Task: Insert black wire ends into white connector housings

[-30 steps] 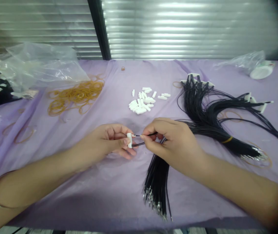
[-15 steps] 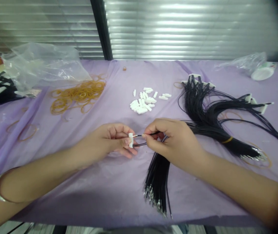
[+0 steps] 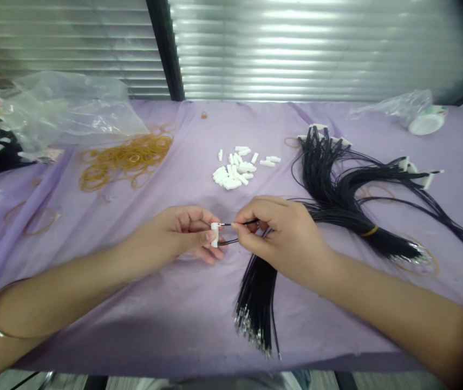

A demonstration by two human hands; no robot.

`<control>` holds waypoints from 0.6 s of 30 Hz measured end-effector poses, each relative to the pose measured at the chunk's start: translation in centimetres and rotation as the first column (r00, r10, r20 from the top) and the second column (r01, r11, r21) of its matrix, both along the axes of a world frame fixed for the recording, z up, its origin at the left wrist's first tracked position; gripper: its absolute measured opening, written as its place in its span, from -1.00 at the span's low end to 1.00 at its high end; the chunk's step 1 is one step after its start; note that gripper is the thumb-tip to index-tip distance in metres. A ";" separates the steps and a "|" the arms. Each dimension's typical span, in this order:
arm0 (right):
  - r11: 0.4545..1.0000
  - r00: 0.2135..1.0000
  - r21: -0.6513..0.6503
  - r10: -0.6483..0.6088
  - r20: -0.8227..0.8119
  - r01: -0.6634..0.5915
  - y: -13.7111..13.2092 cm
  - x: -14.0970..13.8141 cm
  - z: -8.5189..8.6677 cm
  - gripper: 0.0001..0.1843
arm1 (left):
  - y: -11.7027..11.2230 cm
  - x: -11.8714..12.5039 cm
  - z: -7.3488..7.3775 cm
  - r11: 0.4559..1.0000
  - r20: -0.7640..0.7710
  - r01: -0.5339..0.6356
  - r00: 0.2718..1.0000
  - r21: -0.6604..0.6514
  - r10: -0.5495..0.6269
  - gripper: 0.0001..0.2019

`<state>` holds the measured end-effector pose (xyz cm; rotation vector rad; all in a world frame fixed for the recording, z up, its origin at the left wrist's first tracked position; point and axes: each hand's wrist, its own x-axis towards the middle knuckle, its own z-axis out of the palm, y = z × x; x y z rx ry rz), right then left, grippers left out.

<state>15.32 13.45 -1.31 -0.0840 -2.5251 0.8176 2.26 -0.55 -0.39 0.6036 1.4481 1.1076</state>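
Observation:
Pinched upright between the thumb and fingers of my left hand (image 3: 190, 233) is a small white plastic connector housing (image 3: 214, 235). Black wires run from its lower end toward my other hand. My right hand (image 3: 278, 230) grips a black wire (image 3: 227, 224) close to its metal tip, which meets the upper end of the housing; how deep it sits I cannot tell. Below my right hand hangs a bundle of black wires (image 3: 258, 303), bare metal terminals toward the table's front edge. Behind both hands lies a loose pile of white connector housings (image 3: 233, 170).
Orange rubber bands (image 3: 128, 157) lie in a heap at the left, beside a clear plastic bag (image 3: 72, 108). At the right are black wire bundles (image 3: 323, 168) with white connectors, one tied with a yellow band (image 3: 370, 231). A purple cloth (image 3: 154, 325) covers the table.
The metal tip of the wire in my right hand now meets the housing's upper end more closely. The whole view has shifted slightly; both hands keep their grips.

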 end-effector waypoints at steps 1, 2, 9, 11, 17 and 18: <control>1.000 1.000 0.005 0.009 -0.009 -0.009 -0.1 0.0 -0.1 -0.96 | 0.0 0.0 0.0 1.000 -0.015 0.011 1.000 0.003 -0.011 -0.88; 1.000 1.000 0.007 0.014 -0.012 -0.014 -0.1 0.0 -0.2 -0.96 | 0.0 0.0 -0.1 1.000 -0.031 0.023 0.999 0.011 -0.022 -0.88; 0.996 0.996 -0.058 -0.065 0.067 0.069 -0.6 -0.1 -0.3 -0.95 | -0.1 0.0 -0.3 0.999 -0.019 0.026 0.999 0.023 -0.026 -0.89; 0.995 0.994 -0.065 -0.073 0.081 0.079 -0.7 0.0 -0.3 -0.94 | -0.1 0.0 -0.3 0.999 -0.004 0.026 1.000 0.034 -0.026 -0.88; 0.997 0.996 -0.069 -0.010 0.086 0.016 -0.3 0.2 -0.2 -0.93 | -0.1 0.0 -0.2 0.999 0.050 -0.021 0.999 0.031 0.019 -0.91; 0.998 0.997 -0.067 0.006 0.081 -0.001 -0.2 0.2 -0.2 -0.92 | -0.1 0.0 -0.2 0.999 0.054 -0.019 0.998 0.026 0.018 -0.89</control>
